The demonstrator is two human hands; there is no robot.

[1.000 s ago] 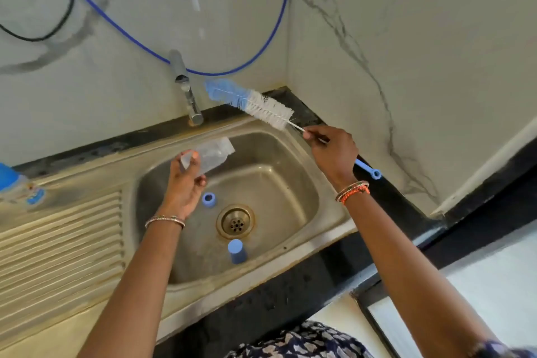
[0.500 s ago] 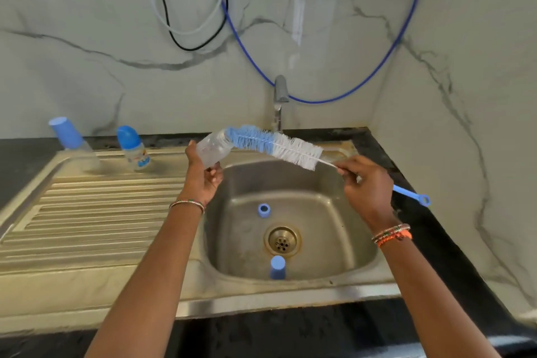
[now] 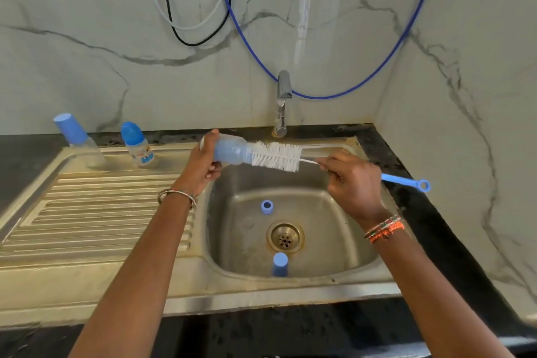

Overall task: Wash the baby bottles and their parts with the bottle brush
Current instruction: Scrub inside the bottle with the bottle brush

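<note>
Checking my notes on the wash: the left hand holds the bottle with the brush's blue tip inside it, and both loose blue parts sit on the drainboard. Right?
Not quite. The head view shows the blue ring and blue cap lying in the sink basin, not on the drainboard. The rest holds.

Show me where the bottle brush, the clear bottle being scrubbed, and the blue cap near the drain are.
bottle brush (image 3: 276, 156), head view, on its white bristles.
clear bottle (image 3: 232, 150), head view, on its body over the blue bristles.
blue cap (image 3: 280, 264), head view, on its side wall.

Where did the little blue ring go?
In the head view, the blue ring lies on the bottom of the sink, just behind the drain and below the bottle brush.
</note>
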